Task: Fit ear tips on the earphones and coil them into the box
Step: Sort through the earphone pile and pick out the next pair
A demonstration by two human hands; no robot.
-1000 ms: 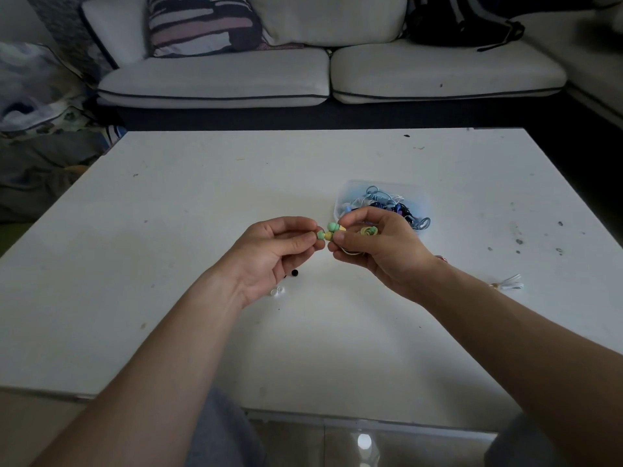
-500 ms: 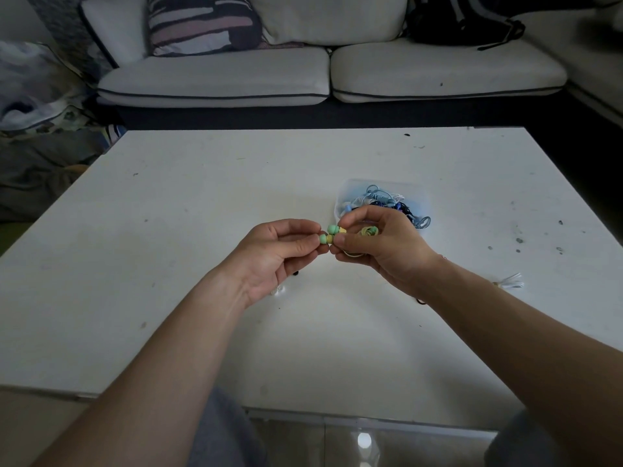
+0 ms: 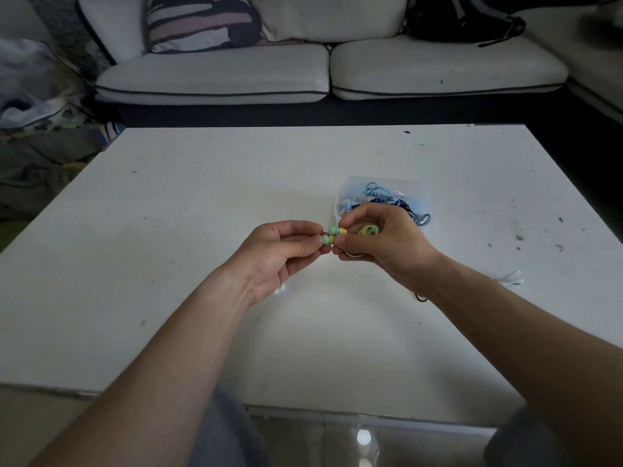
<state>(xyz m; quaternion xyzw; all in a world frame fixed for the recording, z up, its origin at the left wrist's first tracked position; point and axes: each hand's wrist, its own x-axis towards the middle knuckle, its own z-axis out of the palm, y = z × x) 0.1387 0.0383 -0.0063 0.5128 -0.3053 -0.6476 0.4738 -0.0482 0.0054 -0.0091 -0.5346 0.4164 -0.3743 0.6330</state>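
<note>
Over the middle of the white table (image 3: 202, 264), both hands meet. My right hand (image 3: 384, 244) grips a pair of yellow earphones (image 3: 341, 231) with the yellowish cable coiled inside its fingers (image 3: 368, 230). Two green ear tips (image 3: 329, 234) stick out to the left of the buds. My left hand (image 3: 283, 251) pinches the lower green tip between thumb and forefinger. Just behind my right hand stands the clear plastic box (image 3: 414, 190), holding several coiled blue and dark earphones (image 3: 381, 197).
Small loose bits lie on the table: a white piece (image 3: 512, 279) by my right forearm, a dark loop (image 3: 421, 297) under my right wrist, and a pale bit (image 3: 280, 289) under my left hand. A white sofa (image 3: 303, 69) stands beyond the far edge.
Both hands hold nearly the same place. My left fingers have stayed on the lower green tip; a small black piece seen below my left hand earlier is now hidden.
</note>
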